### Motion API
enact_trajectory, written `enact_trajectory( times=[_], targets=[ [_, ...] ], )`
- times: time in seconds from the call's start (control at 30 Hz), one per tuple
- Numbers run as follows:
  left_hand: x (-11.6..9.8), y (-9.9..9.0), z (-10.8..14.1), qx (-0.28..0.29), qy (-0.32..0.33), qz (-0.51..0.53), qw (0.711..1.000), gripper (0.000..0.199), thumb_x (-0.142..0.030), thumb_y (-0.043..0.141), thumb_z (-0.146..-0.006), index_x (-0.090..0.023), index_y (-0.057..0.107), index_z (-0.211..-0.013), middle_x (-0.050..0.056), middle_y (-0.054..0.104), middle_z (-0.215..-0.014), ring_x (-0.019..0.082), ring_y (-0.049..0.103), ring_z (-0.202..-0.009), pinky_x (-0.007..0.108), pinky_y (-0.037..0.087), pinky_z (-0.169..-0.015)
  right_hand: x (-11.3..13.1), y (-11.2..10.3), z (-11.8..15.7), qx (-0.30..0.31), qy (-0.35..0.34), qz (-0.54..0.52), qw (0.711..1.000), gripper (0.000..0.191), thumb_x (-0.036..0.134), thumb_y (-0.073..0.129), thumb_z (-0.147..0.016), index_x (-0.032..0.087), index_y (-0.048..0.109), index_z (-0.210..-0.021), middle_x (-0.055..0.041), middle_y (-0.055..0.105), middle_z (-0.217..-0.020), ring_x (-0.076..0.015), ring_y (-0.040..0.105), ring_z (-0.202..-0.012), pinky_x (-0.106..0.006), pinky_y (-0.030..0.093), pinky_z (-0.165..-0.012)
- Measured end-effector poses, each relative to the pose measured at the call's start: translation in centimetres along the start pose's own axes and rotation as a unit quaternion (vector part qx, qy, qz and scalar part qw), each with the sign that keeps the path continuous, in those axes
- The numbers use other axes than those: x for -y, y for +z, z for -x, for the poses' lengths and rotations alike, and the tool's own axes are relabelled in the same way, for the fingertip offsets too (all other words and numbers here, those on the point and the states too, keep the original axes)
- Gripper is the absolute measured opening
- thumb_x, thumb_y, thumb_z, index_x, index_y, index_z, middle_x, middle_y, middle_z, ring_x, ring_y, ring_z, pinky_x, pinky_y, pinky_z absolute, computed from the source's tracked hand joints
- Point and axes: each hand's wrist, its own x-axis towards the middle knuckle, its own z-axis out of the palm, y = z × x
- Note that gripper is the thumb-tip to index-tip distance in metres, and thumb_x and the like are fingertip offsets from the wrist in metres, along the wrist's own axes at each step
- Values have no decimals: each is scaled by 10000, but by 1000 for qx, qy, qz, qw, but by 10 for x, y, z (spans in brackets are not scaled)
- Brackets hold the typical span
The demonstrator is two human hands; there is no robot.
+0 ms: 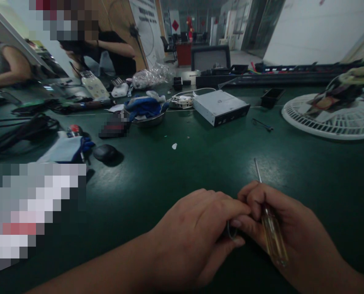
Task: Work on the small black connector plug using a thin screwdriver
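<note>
In the head view my right hand (295, 220) is closed around a screwdriver (274, 241) with a clear amber handle. Its thin metal shaft points up and away over the green table. My left hand (194, 232) is curled with its back toward me, and its fingertips meet those of my right hand. A small dark thing with a thin curved rim (231, 230) shows between my left thumb and fingers. Most of it is hidden, so I cannot tell its kind.
A silver disc drive (220, 105) lies ahead, with a small wrench (262, 124) beside it. A white fan grille (322, 122) is at right. A black mouse (105, 152), a metal bowl with blue cloth (146, 107) and cables (31, 130) lie left. Two people sit across the table.
</note>
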Motion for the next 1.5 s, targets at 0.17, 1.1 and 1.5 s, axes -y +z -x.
enact_trajectory(
  times=[0.17, 1.1, 1.5],
  targets=[
    [3, 3, 1, -31, -2, -27, 999, 359, -65, 648, -878, -175, 529, -1199, 22, 686, -1080, 156, 637, -947, 302, 487, -836, 1, 1, -2, 15, -5, 17, 1000, 253, 213, 644, -921, 257, 431, -791, 42, 574, -808, -123, 574, -657, -246, 474, -540],
    [9, 5, -1, -93, -176, -64, 978, 418, -136, 713, -841, -254, 527, -1196, 9, 689, -1088, 203, 674, -969, 380, 539, -848, 0, -4, 8, -39, -87, -53, 994, 286, 403, 438, -1045, 338, 712, -994, -19, 697, -938, -213, 656, -900, -305, 526, -715],
    [6, 3, -3, -45, -110, -60, 991, 253, -132, 672, -885, -223, 554, -1090, -8, 686, -1055, 168, 638, -945, 345, 510, -840, 8, -5, 2, -35, -89, 29, 995, 246, 229, 496, -1013, 280, 678, -855, 14, 697, -855, -133, 683, -772, -213, 543, -688]
  ],
)
